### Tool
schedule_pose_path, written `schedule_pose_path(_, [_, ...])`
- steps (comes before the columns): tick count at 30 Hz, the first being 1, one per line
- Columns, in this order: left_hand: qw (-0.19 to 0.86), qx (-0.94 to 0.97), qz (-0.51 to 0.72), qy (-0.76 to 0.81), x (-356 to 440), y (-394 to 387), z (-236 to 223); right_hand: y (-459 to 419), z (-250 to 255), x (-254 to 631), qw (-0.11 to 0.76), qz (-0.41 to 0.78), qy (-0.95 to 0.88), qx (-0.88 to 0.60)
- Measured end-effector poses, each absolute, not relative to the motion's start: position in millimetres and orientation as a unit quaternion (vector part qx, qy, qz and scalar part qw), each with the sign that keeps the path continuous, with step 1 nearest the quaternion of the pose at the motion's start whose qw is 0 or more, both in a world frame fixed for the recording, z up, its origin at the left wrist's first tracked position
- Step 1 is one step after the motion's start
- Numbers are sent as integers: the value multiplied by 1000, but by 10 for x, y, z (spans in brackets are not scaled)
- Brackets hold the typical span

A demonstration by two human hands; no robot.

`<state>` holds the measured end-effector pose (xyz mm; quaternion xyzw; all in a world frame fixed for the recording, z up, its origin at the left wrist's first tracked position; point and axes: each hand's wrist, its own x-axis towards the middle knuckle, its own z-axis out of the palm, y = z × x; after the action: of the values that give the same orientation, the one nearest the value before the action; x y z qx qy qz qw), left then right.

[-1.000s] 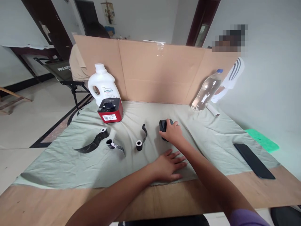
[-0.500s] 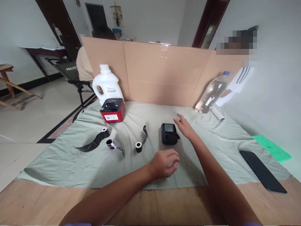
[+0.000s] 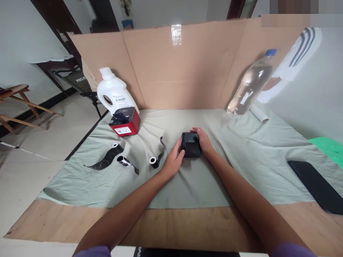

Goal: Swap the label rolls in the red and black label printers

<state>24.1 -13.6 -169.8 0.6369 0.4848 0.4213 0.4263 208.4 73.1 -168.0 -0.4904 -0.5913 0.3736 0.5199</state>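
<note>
A small black portable printer (image 3: 191, 148) is gripped from both sides in the middle of the cloth. My left hand (image 3: 173, 159) is closed against its left side, thumb toward the front. On the opposite side, my right hand (image 3: 204, 141) holds it, with fingers reaching over the far edge. Whether the printer rests on the cloth or is slightly raised, I cannot tell. Left of my left hand stands a small roll of black paper (image 3: 153, 162) with its loose end curling away. Two more partly unrolled black rolls, a near one (image 3: 123, 161) and a far one (image 3: 117, 147), lie farther left.
A red and black box-shaped device (image 3: 124, 122) stands before a white jug (image 3: 115, 91). At the back right, a clear bottle (image 3: 250, 85) leans against the cardboard screen (image 3: 184, 71), beside a white tube (image 3: 259, 113). A dark phone (image 3: 316, 184) lies right; a person's striped sleeve (image 3: 302, 53) shows behind.
Both hands have come onto the printer and closed on its sides; my left hand moved up from the near cloth. The printer has turned slightly, and the view has tilted down.
</note>
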Motion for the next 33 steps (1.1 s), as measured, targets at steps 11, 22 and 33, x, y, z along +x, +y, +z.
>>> schedule_pose_path(11, [372, 672, 392, 506, 209, -133, -1789, 757, -1708, 2073, 518, 339, -626, -474])
schedule_pose_path(22, [278, 768, 333, 471, 28, -9, -1780, 779, -1750, 2091, 504, 345, -646, -457])
schedule_pose_path(33, [91, 844, 223, 480, -5, 52, -1643, 756, -1760, 2030, 530, 364, -612, -460])
